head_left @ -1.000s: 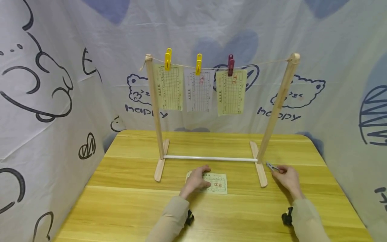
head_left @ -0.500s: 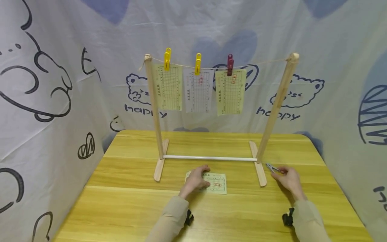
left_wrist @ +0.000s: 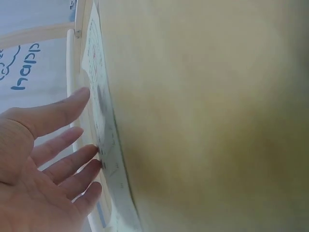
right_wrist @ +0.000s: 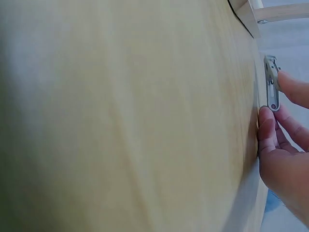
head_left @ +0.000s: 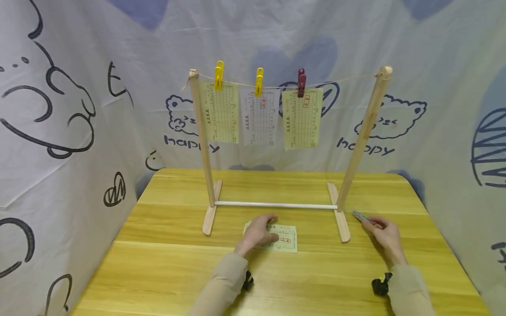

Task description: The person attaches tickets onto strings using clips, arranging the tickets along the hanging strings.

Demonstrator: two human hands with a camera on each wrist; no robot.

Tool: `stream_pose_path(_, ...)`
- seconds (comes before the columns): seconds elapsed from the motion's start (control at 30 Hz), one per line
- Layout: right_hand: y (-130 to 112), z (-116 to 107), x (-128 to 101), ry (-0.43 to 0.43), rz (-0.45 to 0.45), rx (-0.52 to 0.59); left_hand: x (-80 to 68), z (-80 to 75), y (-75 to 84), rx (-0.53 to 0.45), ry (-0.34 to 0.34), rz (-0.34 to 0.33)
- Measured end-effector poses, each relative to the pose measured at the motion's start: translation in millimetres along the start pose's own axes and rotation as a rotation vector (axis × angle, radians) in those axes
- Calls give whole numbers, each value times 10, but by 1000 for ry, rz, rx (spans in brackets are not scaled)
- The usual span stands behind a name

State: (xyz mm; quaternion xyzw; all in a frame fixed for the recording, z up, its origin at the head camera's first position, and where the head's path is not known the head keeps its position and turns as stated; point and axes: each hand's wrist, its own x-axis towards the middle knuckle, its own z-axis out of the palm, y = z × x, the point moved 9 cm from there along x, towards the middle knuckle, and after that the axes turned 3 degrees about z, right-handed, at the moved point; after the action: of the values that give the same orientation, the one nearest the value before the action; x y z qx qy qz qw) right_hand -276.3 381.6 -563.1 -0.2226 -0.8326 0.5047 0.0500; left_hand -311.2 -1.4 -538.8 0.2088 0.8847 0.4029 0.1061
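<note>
A pale yellow printed slip (head_left: 289, 245) with a red stamp lies flat on the table in front of the rack. My left hand (head_left: 257, 231) is over its left part, and in the left wrist view the fingers are spread and loosely bent, fingertips right at the paper. Beyond the rack's right foot, my right hand (head_left: 385, 235) pinches a grey clothespin (head_left: 361, 216) between thumb and fingers. The right wrist view shows this clothespin (right_wrist: 273, 99) close over the tabletop, thumb at its side.
A wooden rack (head_left: 365, 127) stands at the back with a string between its posts. Two yellow clothespins (head_left: 258, 82) and a dark red clothespin (head_left: 301, 83) hold three slips (head_left: 258, 118) on it. A white bar (head_left: 272, 205) joins the feet.
The right hand has moved slightly right with the clothespin, whose legs looked spread before and now look closer together. The left hand stays at the slip.
</note>
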Motion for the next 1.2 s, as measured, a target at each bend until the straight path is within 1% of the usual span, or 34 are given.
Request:
stream_pose_path(0.13,16,-3,-8,5,16,-8,56,54,34,-16,-27,-3)
stream_pose_path(0.23,9,1,-10,0,15,-12,114,113,92,-29,-55,27)
stream_pose_path(0.3,2,3,-12,-7,13,-12,158,154,131,-12,-69,52)
stream_pose_path(0.4,-4,7,-22,-18,9,-11,206,190,174,11,-68,68)
stream_pose_path(0.53,2,6,-26,-24,13,-8,247,209,172,30,-41,45)
stream_pose_path(0.63,20,2,-10,-26,21,2,269,218,142,38,-18,20)
stream_pose_path(0.73,38,2,6,-28,27,14,278,222,122,45,0,11)
stream_pose_path(0.93,55,4,11,-30,41,15,276,219,100,12,8,-3)
stream_pose_path(1.2,58,1,-1,-35,44,28,277,220,75,-2,3,-22)
